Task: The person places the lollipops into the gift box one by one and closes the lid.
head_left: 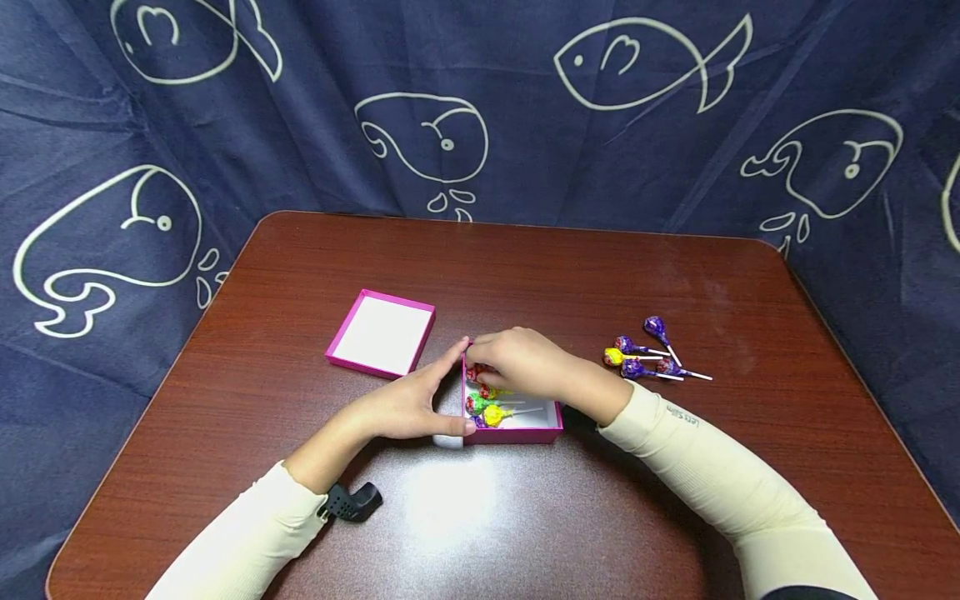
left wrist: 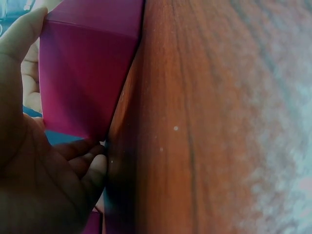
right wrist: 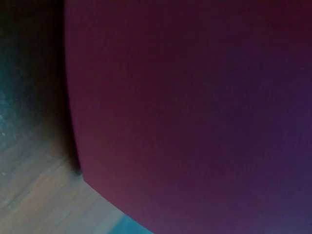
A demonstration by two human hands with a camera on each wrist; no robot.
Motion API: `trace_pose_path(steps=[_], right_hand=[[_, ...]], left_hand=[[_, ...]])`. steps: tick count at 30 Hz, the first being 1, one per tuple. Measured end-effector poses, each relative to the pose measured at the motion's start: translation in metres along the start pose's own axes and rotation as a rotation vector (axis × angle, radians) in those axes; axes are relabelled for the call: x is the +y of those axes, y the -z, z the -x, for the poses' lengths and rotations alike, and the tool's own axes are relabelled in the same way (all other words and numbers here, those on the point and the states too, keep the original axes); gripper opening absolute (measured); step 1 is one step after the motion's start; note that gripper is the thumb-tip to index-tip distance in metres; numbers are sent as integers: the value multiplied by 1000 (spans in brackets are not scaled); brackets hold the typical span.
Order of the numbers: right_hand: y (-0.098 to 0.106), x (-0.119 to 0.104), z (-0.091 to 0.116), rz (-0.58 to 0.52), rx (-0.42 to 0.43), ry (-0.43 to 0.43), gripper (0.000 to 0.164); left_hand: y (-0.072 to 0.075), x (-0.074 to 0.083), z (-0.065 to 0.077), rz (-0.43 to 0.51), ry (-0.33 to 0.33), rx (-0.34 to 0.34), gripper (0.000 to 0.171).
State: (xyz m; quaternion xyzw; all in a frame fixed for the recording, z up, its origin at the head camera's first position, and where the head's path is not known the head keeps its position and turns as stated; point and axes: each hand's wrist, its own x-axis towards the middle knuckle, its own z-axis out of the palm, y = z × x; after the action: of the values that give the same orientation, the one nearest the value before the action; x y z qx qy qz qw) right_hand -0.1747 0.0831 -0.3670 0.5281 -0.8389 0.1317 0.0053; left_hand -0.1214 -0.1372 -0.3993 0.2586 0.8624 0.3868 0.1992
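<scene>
The step in hand appears to be packing lollipops (head_left: 492, 415) into the box (head_left: 517, 436), which sits on the tabletop (head_left: 517, 275).

1. Brace the box. The left grip (head_left: 405, 407) is spread, not clenched: the thumb touches the near left corner and a finger reaches the far left corner. Apply only light, even pressure; a hard squeeze could bow the wall or slide the box.

2. Work from above. The right grip (head_left: 521, 362) reaches down into the far part of the box, fingers bent, next to red-wrapped heads. Whether it grasps one cannot be told, as the knuckles cover the contact point.

3. Match the existing layout. The visible yellow and green lollipops lie with heads by the left wall and sticks pointing right. Lay each stick flat and alongside its neighbour; crossed sticks would probably lift the heads and waste space.

4. Withdraw upward, clear of the placed sticks. The loose lollipops (head_left: 632, 368), four purple and one yellow, lie right of the box. The lid (head_left: 380, 335) rests hollow side up to the left, well apart from the right grip.

View differences: only the head view shows the box contents and the loose lollipops. The left wrist view adds the outer wall and the bent fingers low beside it, hidden from above. The right wrist view shows a dark box wall at close range and no fingers, so it cannot confirm a grasp.
</scene>
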Motion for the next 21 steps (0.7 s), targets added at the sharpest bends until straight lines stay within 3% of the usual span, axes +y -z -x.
trace_pose_path(steps=[9,21], right_hand=[[-5,-1,1,-7,23,-33,8],[-12,-2,2,-31,-21,-68,7]], left_hand=[[0,2,1,-4,9,1,114],[0,1,0,-8,33,1,115]])
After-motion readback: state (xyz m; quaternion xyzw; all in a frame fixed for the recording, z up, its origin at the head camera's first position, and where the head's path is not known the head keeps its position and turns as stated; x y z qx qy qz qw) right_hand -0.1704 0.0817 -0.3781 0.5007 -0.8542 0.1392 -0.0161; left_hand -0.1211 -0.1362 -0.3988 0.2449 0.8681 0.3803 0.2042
